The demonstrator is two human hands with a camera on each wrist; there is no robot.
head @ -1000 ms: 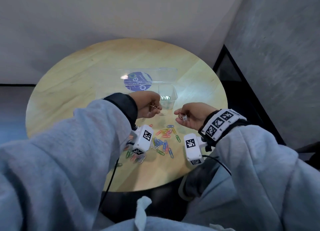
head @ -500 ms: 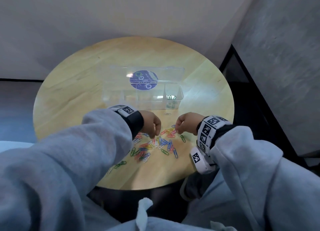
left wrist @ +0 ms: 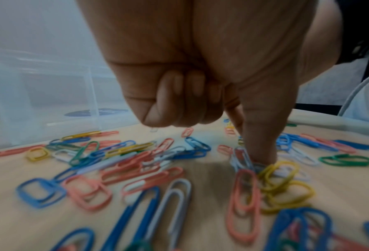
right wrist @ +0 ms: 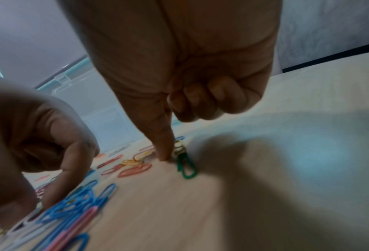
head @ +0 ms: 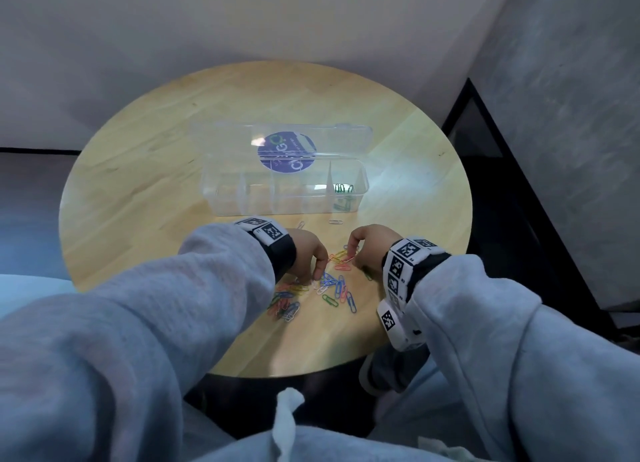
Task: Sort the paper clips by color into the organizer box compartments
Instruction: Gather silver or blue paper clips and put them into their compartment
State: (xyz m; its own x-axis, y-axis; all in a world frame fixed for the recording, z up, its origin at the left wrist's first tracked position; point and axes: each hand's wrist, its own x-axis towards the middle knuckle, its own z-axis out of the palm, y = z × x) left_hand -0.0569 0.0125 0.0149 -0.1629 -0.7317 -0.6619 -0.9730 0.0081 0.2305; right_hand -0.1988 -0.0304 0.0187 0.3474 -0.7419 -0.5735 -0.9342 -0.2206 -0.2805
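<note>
Head view shows a clear plastic organizer box point(head: 284, 191) standing open on the round wooden table point(head: 138, 170), its lid point(head: 280, 139) tipped back with a purple round sticker point(head: 286, 151) on it. Thin dividers split the box into a row of compartments; I cannot count them surely. Only the rightmost compartment holds anything I can make out — a few green clips point(head: 343, 188), about three, though glare blurs them.

The loose paper clips point(head: 325, 288) lie in a scatter on the table in front of the box, between the two hands: blue, pink, yellow, green and white, too many and too overlapped to count. Two stray clips point(head: 335, 222) lie apart, just in front of the box wall.

The left hand point(head: 308, 253) has its outer fingers curled into the palm while thumb and forefinger reach down onto a white clip point(left wrist: 242, 158) in the pile. The right hand point(head: 369, 245) is likewise curled, its thumb tip pressed to the table just beside one green clip point(right wrist: 186, 167) — whether it pinches anything, I cannot tell.
</note>
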